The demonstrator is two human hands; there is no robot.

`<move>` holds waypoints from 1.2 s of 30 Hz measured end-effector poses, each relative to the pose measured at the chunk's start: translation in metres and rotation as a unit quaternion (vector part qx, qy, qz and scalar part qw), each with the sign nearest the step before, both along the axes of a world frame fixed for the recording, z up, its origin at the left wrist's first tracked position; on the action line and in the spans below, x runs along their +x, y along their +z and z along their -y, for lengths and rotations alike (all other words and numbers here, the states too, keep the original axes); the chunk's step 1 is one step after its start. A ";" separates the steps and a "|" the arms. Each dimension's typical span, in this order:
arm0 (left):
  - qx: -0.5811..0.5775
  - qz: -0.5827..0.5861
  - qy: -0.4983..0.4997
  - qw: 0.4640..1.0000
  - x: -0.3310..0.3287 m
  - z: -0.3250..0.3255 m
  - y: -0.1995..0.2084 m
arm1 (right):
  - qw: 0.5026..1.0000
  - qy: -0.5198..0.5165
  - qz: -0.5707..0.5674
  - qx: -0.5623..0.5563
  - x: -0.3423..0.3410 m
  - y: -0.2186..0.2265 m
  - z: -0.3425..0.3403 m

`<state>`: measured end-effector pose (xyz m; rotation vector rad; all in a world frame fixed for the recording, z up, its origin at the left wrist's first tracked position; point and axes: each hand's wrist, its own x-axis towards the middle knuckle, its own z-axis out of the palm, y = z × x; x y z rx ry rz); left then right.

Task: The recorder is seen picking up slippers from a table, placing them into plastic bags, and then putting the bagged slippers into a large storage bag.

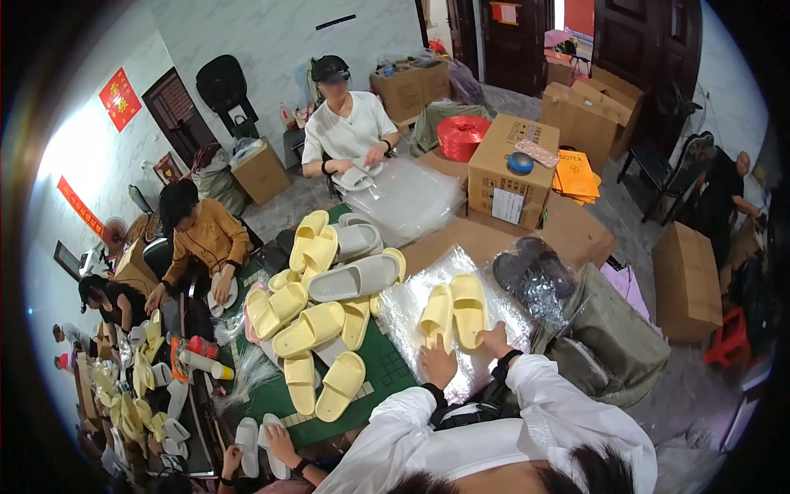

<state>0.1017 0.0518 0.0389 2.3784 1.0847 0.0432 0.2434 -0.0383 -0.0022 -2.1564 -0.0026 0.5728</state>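
A pair of yellow slide slippers lies side by side on a stack of clear plastic bags [399, 317] in front of me. My left hand [439, 366] is closed at the heel of the left yellow slipper [437, 313]. Beside the heel of the right yellow slipper [469, 309], my right hand [498, 341] has thumb and fingers apart and holds nothing I can see. To the left, a loose pile of yellow slippers [309, 329] and grey slippers [354, 277] covers part of a green mat [383, 362].
Dark slippers in clear plastic [535, 272] lie right of the bags, by a grey-green sack [629, 350]. A cardboard box [510, 169] stands at the table's far side near red twine [462, 137]. Co-workers handle slippers across from me and to the left; another's hands [282, 445] are at lower left.
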 end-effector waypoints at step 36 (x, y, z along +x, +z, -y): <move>0.068 0.007 -0.232 0.970 -0.030 0.022 -0.045 | 0.901 0.290 0.319 0.041 -0.026 0.015 0.004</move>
